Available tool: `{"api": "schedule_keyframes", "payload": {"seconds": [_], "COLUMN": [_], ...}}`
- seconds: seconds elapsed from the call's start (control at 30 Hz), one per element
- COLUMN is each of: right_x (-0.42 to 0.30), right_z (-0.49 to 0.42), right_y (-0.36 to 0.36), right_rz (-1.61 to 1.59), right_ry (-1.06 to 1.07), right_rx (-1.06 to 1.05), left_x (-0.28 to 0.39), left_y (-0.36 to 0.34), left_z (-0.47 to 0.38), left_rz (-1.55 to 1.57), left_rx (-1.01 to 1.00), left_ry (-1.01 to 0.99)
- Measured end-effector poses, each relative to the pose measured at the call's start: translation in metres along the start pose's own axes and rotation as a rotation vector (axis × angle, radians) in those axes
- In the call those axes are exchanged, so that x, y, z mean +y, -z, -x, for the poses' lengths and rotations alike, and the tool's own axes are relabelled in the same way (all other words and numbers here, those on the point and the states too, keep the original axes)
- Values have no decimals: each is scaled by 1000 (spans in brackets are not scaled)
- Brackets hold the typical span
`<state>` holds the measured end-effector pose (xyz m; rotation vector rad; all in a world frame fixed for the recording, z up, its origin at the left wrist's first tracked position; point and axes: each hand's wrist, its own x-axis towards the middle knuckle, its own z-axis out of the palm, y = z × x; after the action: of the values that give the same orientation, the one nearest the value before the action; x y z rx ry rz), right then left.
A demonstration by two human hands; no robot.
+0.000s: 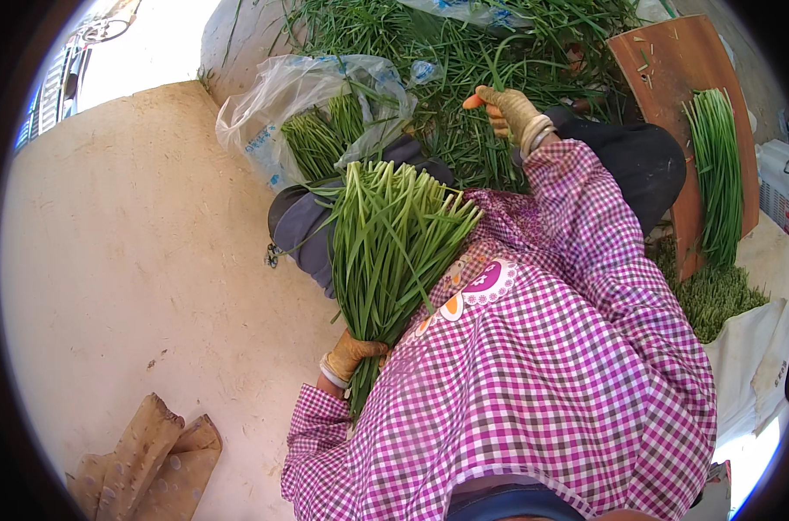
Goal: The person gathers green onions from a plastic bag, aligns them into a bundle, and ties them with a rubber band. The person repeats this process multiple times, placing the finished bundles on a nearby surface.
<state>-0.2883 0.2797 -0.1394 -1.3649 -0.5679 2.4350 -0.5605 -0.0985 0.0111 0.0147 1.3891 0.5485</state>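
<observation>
My gloved left hand (352,357) grips the narrow leafy end of a thick bunch of garlic chives (391,254). The bunch lies across my lap, and its pale cut stems fan out away from me. Farther forward, my gloved right hand (517,112) is curled around a few green blades (496,73), which stick up past the fingers. An orange finger cover shows on that hand. Beneath and beyond it spreads a heap of loose chives (459,98). Part of the left hand's grip is hidden behind the leaves.
An opened clear plastic bag (244,114) holds chive bundles (309,140) ahead on the left. To the right, a wooden board (671,71) carries a neat chive bundle (717,176). More chives (720,303) stand packed below it. A crumpled brown cloth (153,462) lies lower left.
</observation>
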Motion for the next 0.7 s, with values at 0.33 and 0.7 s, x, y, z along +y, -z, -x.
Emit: {"api": "schedule_keyframes", "payload": {"seconds": [0.33,0.7], "right_x": [123,-50], "right_z": [13,29], "right_y": [-53,-53], "right_rz": [864,1462], "right_ry": [-16,292], "right_rx": [-230,-190], "left_x": [10,83], "left_y": [-22,-47], "left_z": [-6,-13], "left_rz": [-48,-1180], "left_rx": [79,371], "left_ry": [-41,-201]}}
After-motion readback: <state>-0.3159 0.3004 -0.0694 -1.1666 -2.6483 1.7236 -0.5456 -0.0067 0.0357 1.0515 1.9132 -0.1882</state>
